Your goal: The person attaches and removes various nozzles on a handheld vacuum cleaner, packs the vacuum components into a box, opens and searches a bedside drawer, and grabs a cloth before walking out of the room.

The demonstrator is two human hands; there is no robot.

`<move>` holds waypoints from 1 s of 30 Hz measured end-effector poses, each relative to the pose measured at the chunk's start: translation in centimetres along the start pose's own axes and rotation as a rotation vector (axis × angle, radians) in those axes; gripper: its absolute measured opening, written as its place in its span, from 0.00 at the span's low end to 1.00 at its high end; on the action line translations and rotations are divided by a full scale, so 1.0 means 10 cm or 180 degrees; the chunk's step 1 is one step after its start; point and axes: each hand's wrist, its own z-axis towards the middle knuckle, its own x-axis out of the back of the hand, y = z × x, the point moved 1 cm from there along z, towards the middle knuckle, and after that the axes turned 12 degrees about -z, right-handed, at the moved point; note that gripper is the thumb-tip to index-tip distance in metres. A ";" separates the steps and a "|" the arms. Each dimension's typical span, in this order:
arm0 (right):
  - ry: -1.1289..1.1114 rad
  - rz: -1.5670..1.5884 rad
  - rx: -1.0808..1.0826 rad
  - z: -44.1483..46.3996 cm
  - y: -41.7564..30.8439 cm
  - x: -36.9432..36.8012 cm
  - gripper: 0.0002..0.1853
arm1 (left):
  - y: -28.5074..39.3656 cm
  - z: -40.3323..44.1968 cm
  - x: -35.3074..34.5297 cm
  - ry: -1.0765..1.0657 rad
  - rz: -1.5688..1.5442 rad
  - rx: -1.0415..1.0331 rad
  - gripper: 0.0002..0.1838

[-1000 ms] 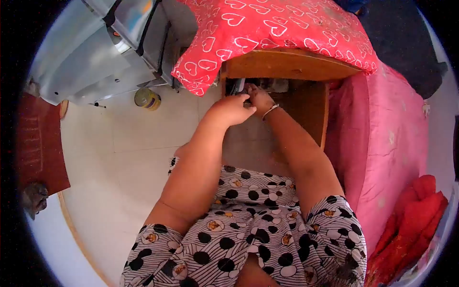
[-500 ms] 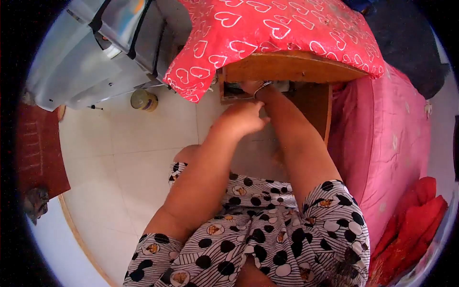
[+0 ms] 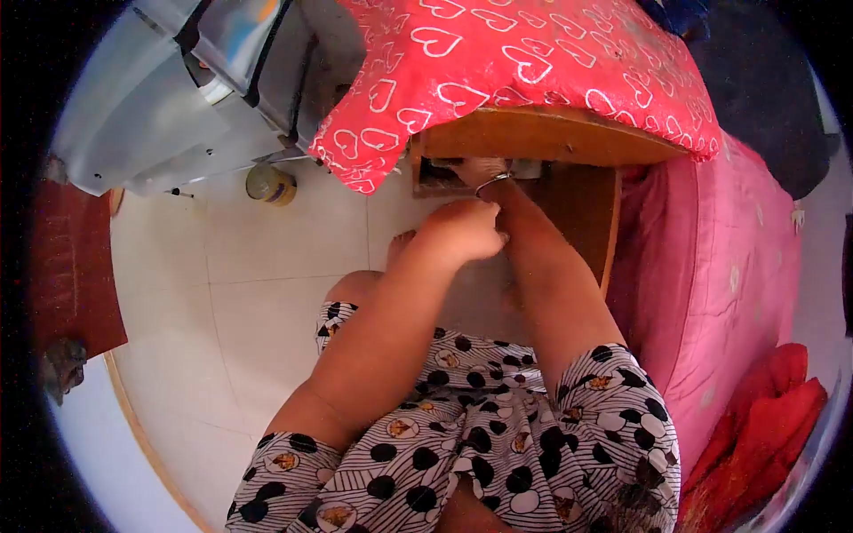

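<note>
My right hand (image 3: 480, 171) reaches into the opening of a brown wooden cabinet (image 3: 586, 204), under its curved top edge; a bracelet is round the wrist and the fingers are hidden in shadow. My left hand (image 3: 471, 229) is just in front of the opening, beside my right wrist, with its fingers curled; what it holds, if anything, is hidden. Some small pale and dark items lie inside the cabinet around my right hand, too dim to name. A red cloth with white hearts (image 3: 533, 53) covers the cabinet's top.
A yellowish tin (image 3: 271, 185) stands on the tiled floor (image 3: 267, 320) at the left, near a grey translucent rack (image 3: 160, 115). A pink padded cover (image 3: 702, 284) is at the right, with a red cloth (image 3: 764, 426) below it. A dark red mat (image 3: 75, 266) lies far left.
My right hand has gone deeper into the cabinet. My left hand has drawn back from the opening towards me, and its fingers are more curled.
</note>
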 end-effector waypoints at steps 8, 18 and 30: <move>0.0548 0.1204 -0.0378 -0.15 -0.12 -0.15 0.28 | 0.03 -0.05 -0.01 0.0034 -0.0208 -0.0244 0.30; 0.1033 0.3066 -0.0075 -0.29 -0.37 0.09 0.29 | 0.05 -0.05 -0.07 0.0051 -0.0251 -0.0278 0.30; 0.1478 -0.1607 -0.2687 -0.54 -0.53 -0.67 0.43 | -0.15 0.13 -0.18 0.0864 0.0514 -0.0792 0.28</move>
